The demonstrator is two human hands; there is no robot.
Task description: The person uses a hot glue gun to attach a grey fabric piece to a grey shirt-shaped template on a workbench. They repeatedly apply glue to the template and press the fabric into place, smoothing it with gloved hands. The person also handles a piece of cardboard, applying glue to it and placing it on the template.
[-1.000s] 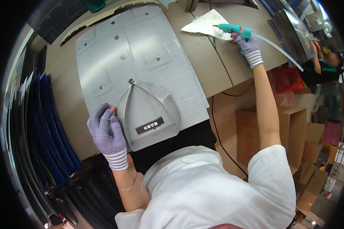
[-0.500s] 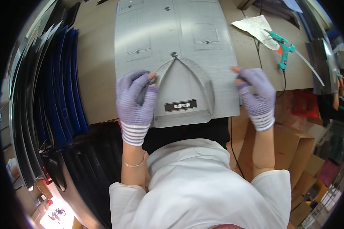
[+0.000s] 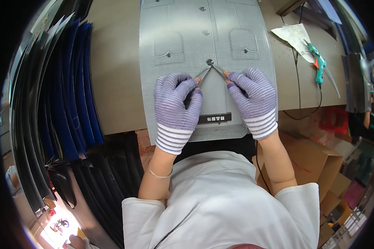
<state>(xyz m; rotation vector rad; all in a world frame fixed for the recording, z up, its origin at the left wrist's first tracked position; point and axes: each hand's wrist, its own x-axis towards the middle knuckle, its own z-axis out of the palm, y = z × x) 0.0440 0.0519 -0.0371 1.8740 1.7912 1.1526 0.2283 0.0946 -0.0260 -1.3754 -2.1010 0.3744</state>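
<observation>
On the worktable (image 3: pixel 114 83) in the head cam, a grey shirt-look panel (image 3: pixel 170 25) lies right in front of the person. Left hand (image 3: pixel 176 101) is pinching the left collar flap (image 3: pixel 203 74), right hand (image 3: pixel 254 95) is pinching the right collar flap (image 3: pixel 219 69). Teal glue gun (image 3: pixel 319 66)'s off to the right, nozzle over white paper (image 3: pixel 293 37).

Print shows on narrow black label (image 3: pixel 214 118): pale characters set in single row along its length. Label lies crosswise on grey panel (image 3: pixel 187 37) patterned like buttoned, pocketed jacket, near panel's rounded lower edge and below lowest dark button (image 3: pixel 210 62). Cardboard box (image 3: pixel 313 159), lower right, carries red marks, too indistinct to read.
</observation>
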